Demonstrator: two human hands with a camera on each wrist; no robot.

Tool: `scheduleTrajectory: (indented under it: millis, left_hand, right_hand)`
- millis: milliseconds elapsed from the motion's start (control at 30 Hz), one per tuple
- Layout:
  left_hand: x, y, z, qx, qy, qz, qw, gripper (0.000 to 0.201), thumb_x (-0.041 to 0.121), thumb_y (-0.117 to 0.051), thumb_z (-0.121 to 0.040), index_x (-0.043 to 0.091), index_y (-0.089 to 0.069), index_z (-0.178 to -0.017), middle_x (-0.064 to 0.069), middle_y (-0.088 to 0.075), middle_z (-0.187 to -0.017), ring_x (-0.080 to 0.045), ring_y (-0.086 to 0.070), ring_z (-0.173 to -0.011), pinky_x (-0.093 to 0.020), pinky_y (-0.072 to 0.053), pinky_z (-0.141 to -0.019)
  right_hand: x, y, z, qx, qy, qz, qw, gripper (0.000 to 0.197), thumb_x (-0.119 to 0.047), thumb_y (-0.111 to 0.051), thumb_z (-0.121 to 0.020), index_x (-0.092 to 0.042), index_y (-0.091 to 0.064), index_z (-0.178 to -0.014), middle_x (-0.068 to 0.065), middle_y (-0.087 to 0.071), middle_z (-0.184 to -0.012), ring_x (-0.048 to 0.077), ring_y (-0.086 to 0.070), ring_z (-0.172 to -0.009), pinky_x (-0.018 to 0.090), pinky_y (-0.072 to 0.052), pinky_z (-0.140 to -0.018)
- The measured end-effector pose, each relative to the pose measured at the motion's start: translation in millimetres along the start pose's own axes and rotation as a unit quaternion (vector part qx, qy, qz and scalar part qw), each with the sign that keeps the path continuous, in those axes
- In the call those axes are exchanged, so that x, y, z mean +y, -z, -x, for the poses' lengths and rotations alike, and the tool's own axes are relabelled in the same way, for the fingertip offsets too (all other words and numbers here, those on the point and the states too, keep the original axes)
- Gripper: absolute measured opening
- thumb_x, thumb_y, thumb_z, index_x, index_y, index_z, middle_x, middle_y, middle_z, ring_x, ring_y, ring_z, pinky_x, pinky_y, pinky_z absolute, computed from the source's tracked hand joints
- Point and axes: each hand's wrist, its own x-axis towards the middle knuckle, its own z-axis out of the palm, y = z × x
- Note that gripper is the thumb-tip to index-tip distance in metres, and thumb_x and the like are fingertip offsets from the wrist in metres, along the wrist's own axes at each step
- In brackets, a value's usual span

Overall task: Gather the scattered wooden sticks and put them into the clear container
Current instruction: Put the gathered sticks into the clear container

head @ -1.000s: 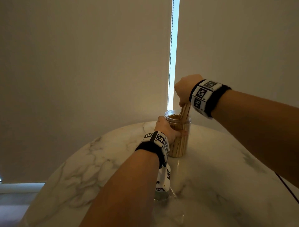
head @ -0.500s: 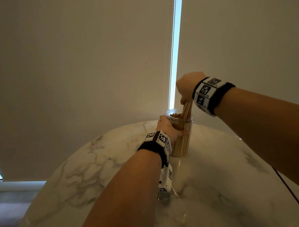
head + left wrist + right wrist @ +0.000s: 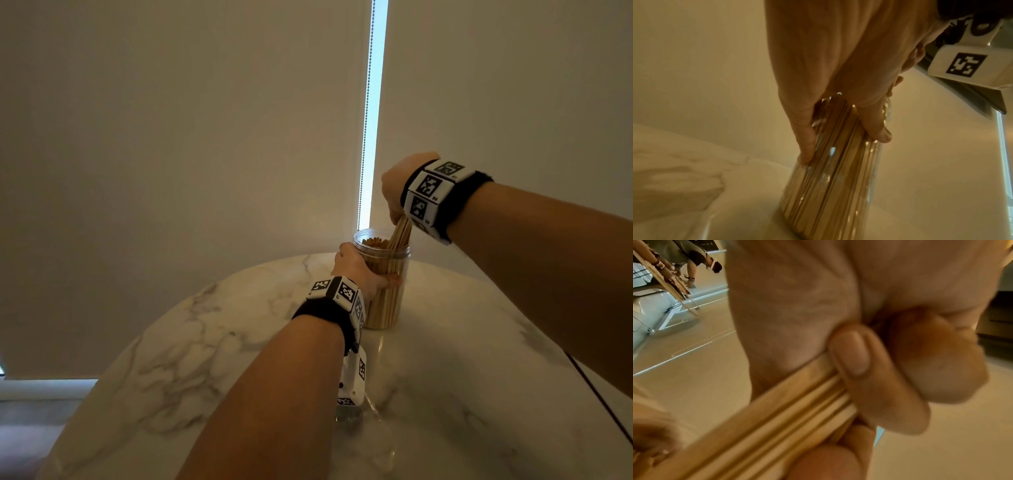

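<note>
A clear container [image 3: 387, 301] packed with upright wooden sticks stands near the far edge of the marble table [image 3: 239, 342]. My left hand [image 3: 356, 270] grips its side, fingers and thumb wrapped round the wall [image 3: 838, 170]. Just above the container's mouth, my right hand [image 3: 397, 192] pinches a bundle of wooden sticks [image 3: 400, 234] whose lower ends dip into the opening. The right wrist view shows the bundle of sticks [image 3: 777, 410] held between thumb and curled fingers [image 3: 869, 369].
Pale roller blinds [image 3: 171, 137] hang right behind the table, with a bright gap and a bead chain [image 3: 364, 120] between them. A thin dark cable [image 3: 599, 401] crosses the table's right side. A reflection of a person shows in the right wrist view.
The right hand and its bundle have shifted very little over the container's mouth. The left hand keeps its hold on the container.
</note>
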Motion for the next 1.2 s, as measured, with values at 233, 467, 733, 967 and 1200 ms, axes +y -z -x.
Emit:
scheduleTrajectory:
  millis: [233,467,733,967,1200]
  left_hand:
    - [1.6,-0.1,1.1,0.001,0.005,0.001,1.000,0.101,0.039,-0.092,-0.060,0.010,-0.033,-0.136,-0.006,-0.049,-0.132,-0.024,-0.051,-0.122,-0.042,-0.049,-0.101]
    - [0.0,0.2,-0.8,0.001,0.005,0.002,1.000,0.103,0.040,-0.093,-0.057,0.011,-0.033,-0.135,-0.005,-0.050,-0.131,-0.024,-0.052,-0.121,-0.043,-0.050,-0.100]
    - [1.8,0.8,2.4,0.002,0.009,-0.009,1.000,0.103,0.039,-0.092,-0.059,0.010,-0.031,-0.137,-0.006,-0.048,-0.133,-0.024,-0.050,-0.124,-0.042,-0.048,-0.102]
    - [5.1,1.3,5.2,0.002,0.011,-0.012,1.000,0.100,0.037,-0.092,-0.062,0.009,-0.031,-0.137,-0.006,-0.047,-0.134,-0.024,-0.049,-0.125,-0.041,-0.047,-0.103]
    - [5.1,1.0,8.2,0.011,0.006,-0.018,1.000,0.099,0.038,-0.091,-0.064,0.009,-0.031,-0.137,-0.006,-0.047,-0.133,-0.024,-0.050,-0.123,-0.039,-0.048,-0.102]
  right_hand:
    - [-7.0,3.3,-1.2,0.028,0.003,-0.045,0.999,0.027,-0.034,-0.069,-0.090,-0.015,-0.058,-0.074,-0.003,-0.053,-0.068,0.013,-0.046,-0.055,0.030,-0.046,-0.058]
    - [12.4,3.1,-8.1,-0.023,0.001,-0.189,0.982,0.049,-0.058,-0.079,-0.073,-0.014,-0.060,-0.063,0.001,-0.062,-0.064,0.020,-0.060,-0.064,0.034,-0.057,-0.066]
    - [3.7,6.7,3.9,-0.004,0.016,-0.107,0.994,0.045,-0.054,-0.080,-0.074,-0.018,-0.055,-0.065,-0.002,-0.060,-0.068,0.016,-0.059,-0.062,0.027,-0.047,-0.050]
    - [-9.4,4.5,2.2,0.033,0.019,-0.088,0.995,0.035,-0.030,-0.075,-0.086,-0.015,-0.050,-0.067,-0.001,-0.053,-0.068,0.015,-0.048,-0.056,0.029,-0.046,-0.054]
    - [-9.5,0.2,-3.8,0.018,0.001,-0.164,0.986,0.027,-0.031,-0.073,-0.087,-0.012,-0.059,-0.074,0.000,-0.053,-0.069,0.022,-0.061,-0.075,0.031,-0.048,-0.060]
